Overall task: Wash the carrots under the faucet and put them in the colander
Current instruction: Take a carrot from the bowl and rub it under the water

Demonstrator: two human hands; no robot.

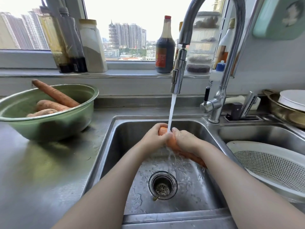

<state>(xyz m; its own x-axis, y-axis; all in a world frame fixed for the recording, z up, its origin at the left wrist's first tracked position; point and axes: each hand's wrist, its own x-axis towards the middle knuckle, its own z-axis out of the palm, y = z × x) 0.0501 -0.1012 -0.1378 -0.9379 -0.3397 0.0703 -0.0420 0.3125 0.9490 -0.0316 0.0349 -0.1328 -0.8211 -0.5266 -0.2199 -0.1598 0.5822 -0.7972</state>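
You are holding 1 carrot (171, 143) in both hands over the sink (118, 139), directly under the stream from the faucet (179, 70). Your left hand (154, 138) is wrapping the thick end at 11 o'clock. Your right hand (185, 141) is gripping the middle, and the thin end is pointing toward 4 o'clock beneath your right wrist. The hands are nearly touching, with the water (171, 111) falling between them.

To do this well, you should be turning the carrot and sliding the right hand toward the tip, since that end is sitting outside the stream.

The colander (272, 164) is waiting at 3 o'clock in the neighbouring basin, showing no carrots yet. The ridge between the basins is the edge you are needing to lift over. 3 unwashed carrots (54, 95) are lying in the green bowl (49, 128) at 10 o'clock, and the counter (49, 162) beside the sink is giving you room.
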